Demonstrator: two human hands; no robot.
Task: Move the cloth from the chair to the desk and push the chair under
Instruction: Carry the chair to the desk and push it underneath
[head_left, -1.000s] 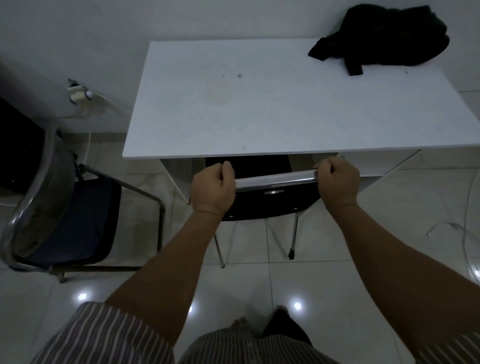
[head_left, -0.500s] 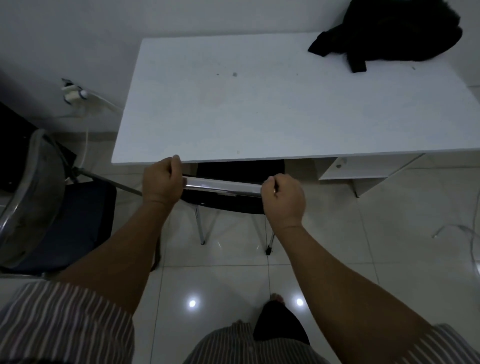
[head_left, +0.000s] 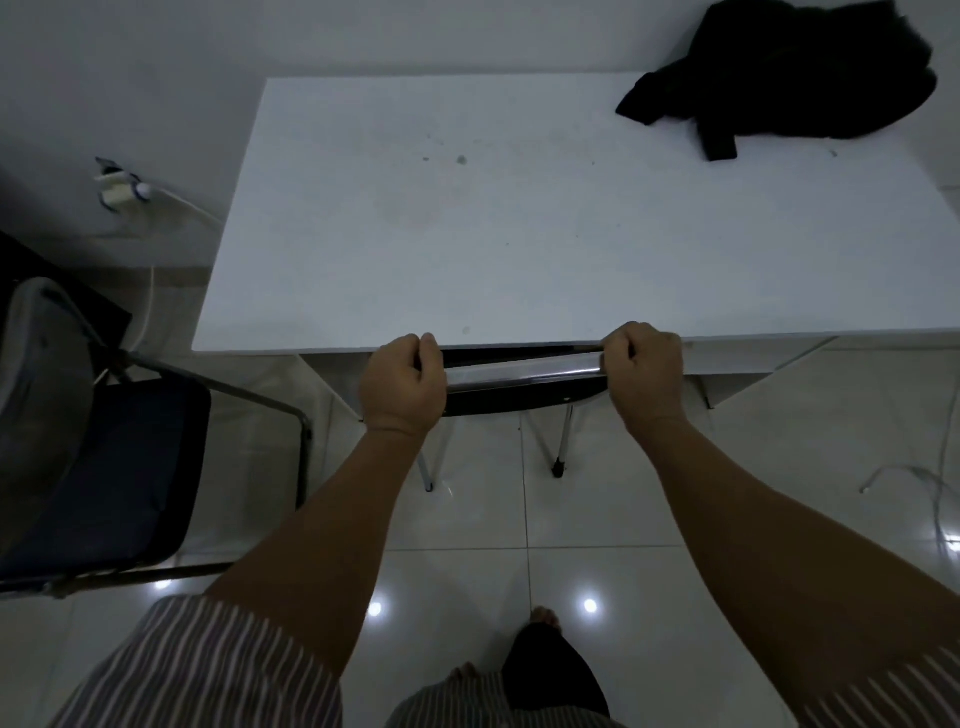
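Cloth, black and crumpled, lies on the far right corner of the white desk, up against the wall. Chair sits tucked mostly under the desk's near edge: only the chrome top rail, a strip of the dark backrest and two rear legs show. Left hand is wrapped around the left end of the rail, fingers curled over the top, thumb side toward the desk. Right hand is clenched on the right end the same way, knuckles just touching or nearly touching the desk edge; cannot tell which. Rail runs slightly tilted, right end higher in view. Second chair, dark blue seat on a metal frame, stands on the tiled floor to the left, apart from the desk. Wall plug with a white cable sits left of the desk.
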